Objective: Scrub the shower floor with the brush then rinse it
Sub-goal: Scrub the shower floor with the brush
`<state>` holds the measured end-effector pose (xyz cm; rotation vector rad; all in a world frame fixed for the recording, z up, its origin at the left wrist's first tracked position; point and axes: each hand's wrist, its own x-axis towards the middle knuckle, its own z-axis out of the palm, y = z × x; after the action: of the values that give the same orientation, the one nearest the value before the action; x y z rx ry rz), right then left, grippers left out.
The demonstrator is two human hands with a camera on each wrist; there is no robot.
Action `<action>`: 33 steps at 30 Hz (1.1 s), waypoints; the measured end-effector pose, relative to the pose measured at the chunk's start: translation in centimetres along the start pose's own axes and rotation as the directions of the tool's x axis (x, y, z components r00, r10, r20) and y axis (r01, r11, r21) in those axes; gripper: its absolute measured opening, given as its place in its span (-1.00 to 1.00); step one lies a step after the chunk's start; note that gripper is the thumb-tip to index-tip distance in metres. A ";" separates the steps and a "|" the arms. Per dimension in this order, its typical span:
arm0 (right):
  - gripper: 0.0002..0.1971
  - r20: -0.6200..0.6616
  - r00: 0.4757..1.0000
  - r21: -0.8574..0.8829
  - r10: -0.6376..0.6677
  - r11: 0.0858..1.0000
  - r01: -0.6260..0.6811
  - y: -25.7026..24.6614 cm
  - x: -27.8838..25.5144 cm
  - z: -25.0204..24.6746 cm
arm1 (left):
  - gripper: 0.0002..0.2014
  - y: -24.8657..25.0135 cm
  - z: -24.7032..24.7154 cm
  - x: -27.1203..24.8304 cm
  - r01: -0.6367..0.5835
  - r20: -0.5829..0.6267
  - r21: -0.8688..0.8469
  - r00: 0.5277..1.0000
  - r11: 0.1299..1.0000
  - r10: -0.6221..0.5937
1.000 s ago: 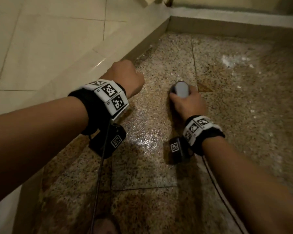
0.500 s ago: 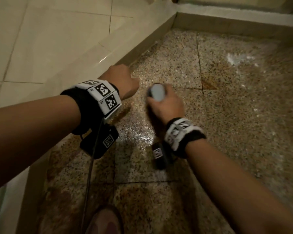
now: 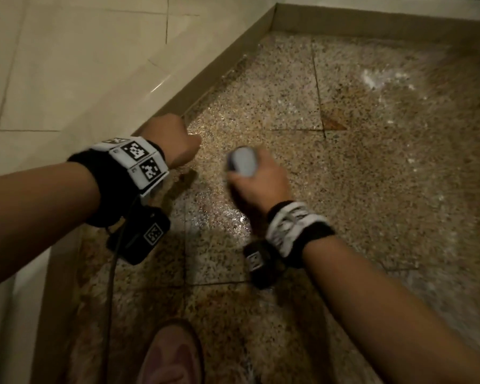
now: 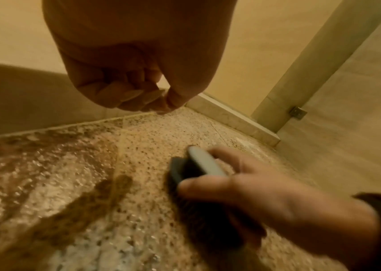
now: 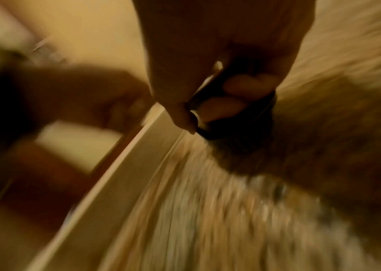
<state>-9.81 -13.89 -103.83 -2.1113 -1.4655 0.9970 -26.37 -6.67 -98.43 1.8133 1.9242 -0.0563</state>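
- Brush [image 3: 243, 162] is gripped by right hand [image 3: 258, 184], fingers curled over its pale top; bristles are pressed to the wet shower floor [image 3: 372, 167] near the wall curb [image 3: 222, 65].
- Left hand [image 3: 172, 142] is curled into a loose fist w/ nothing held, hovering just beside the curb.
- Brush is judged light, stiff-bodied, prob. slippery when wet; best held over the top w/ thumb & fingers clamped on the dark sides.
- White residue [image 3: 377, 79] is seen further in, unscrubbed.
- No containers are seen; a foot [image 3: 172, 356] is at the lower edge.
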 end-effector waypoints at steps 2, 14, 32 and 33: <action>-0.46 -0.139 0.984 -0.087 0.114 0.988 -0.127 2.5 2.3 -4.4 | -0.68 1.1 0.2 -0.6 0.003 0.006 -0.061 1.000 0.998 -0.002; -0.55 0.265 0.960 -0.026 -0.095 0.994 0.105 -0.4 -4.0 2.6 | -0.64 5.1 0.7 -0.3 -0.005 -0.025 -0.258 1.000 0.966 -0.001; -0.36 -0.148 0.959 0.005 0.240 0.970 -0.242 9.4 -0.7 -8.3 | -0.71 10.7 4.0 -2.0 -0.299 0.137 -0.211 0.934 0.931 0.331; -0.35 -0.197 0.945 -0.034 0.261 0.961 -0.273 10.4 -0.1 -10.2 | -0.71 10.9 4.1 -2.2 -0.309 0.145 -0.198 0.929 0.930 0.339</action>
<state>4.45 -17.09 -103.76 -2.4226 -1.1527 0.8198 -14.72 -8.92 -97.95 1.9145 1.4407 0.0574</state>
